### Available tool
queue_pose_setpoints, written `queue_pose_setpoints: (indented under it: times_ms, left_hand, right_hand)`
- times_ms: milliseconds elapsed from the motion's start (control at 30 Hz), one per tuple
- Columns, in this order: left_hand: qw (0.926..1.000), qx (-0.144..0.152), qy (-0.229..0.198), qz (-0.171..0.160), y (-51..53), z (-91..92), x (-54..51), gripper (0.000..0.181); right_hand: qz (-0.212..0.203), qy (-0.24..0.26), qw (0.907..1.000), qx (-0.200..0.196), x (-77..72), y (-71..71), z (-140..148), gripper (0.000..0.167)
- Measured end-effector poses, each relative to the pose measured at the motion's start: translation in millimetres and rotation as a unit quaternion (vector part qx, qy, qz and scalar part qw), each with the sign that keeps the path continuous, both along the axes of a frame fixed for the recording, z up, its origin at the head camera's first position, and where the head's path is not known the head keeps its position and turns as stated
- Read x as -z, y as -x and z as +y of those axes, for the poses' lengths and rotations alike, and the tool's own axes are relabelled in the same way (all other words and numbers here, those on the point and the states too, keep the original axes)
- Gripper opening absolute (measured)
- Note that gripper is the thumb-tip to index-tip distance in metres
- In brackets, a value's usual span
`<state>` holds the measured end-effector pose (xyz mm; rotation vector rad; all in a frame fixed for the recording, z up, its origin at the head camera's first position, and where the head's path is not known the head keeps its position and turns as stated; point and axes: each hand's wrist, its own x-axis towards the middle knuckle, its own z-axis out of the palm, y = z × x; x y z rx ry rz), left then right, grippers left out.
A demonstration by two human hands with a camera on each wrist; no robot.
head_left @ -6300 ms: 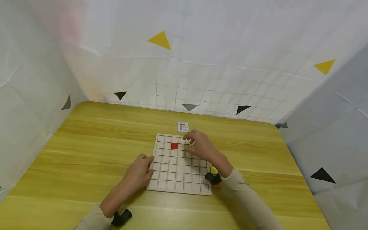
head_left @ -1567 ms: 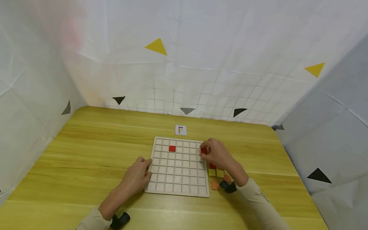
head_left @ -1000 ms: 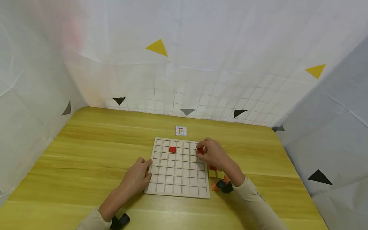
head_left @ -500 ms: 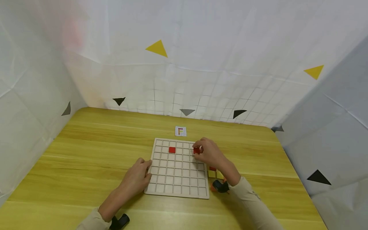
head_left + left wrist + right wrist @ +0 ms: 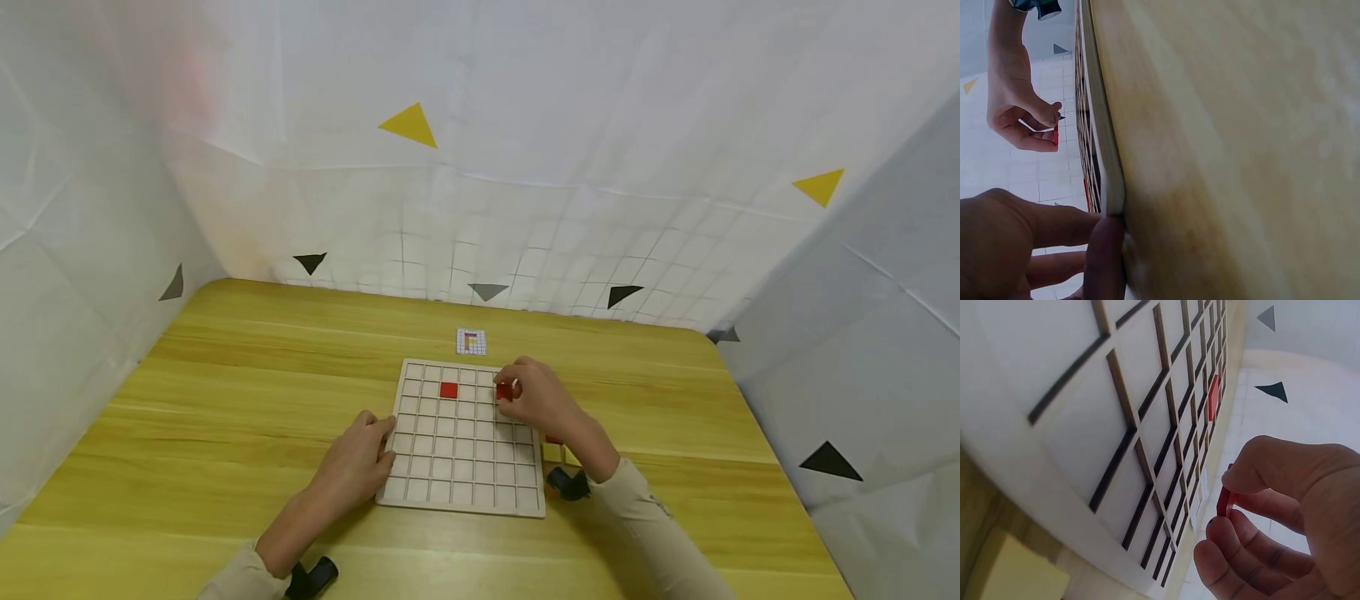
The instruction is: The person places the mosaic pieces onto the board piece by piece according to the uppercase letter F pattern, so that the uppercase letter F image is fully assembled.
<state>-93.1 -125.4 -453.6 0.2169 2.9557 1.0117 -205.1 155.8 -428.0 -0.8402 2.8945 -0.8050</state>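
Observation:
A pale wooden grid board [image 5: 463,450] lies flat on the table, with one red square tile [image 5: 448,390] in a cell near its far side. Between thumb and fingertips my right hand [image 5: 538,398] pinches a second red tile [image 5: 1225,501], raised above the board's far right part. At the left, my left hand [image 5: 351,460] rests by the board, its thumb and forefinger touching the side edge. The left wrist view shows those fingertips [image 5: 1105,250] against the board's edge. Beyond the board lies a small card [image 5: 471,342] printed with a coloured grid pattern.
Yellow tiles [image 5: 552,452] and another red tile [image 5: 553,439] lie beside the board's right edge, partly hidden by my right wrist. A yellow tile [image 5: 1015,569] shows close up in the right wrist view. White sheeting [image 5: 525,208] stands behind the table.
My right hand, earlier without a tile over the board, now holds a red tile, carried leftward from the board's right edge in the last moments. My left hand stays at the left edge.

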Motion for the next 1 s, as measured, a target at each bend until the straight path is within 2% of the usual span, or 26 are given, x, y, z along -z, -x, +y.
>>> queue_pose_setpoints:
  times_ms: [367,600,833,1000]
  left_hand:
    - [1.0,-0.002,-0.002,-0.006,-2.2,-0.4,-0.1,0.047]
    - [1.0,0.0,0.006,0.004,2.0,-0.2,-0.4,0.047]
    - [1.0,-0.001,0.005,-0.001,-1.2,-2.0,0.9,0.047]
    - [1.0,-0.002,0.001,0.0,0.7,-0.8,2.4,0.047]
  right_hand:
    - [0.008,0.001,0.9998,-0.02,2.8,1.4,-8,0.021]
    - [-0.003,0.004,0.9998,-0.019,-0.3,2.0,-12,0.021]
    - [-0.015,0.006,0.9995,-0.028,1.1,0.8,-19,0.024]
    - [-0.012,0.004,0.9994,-0.033,2.1,2.9,-23,0.023]
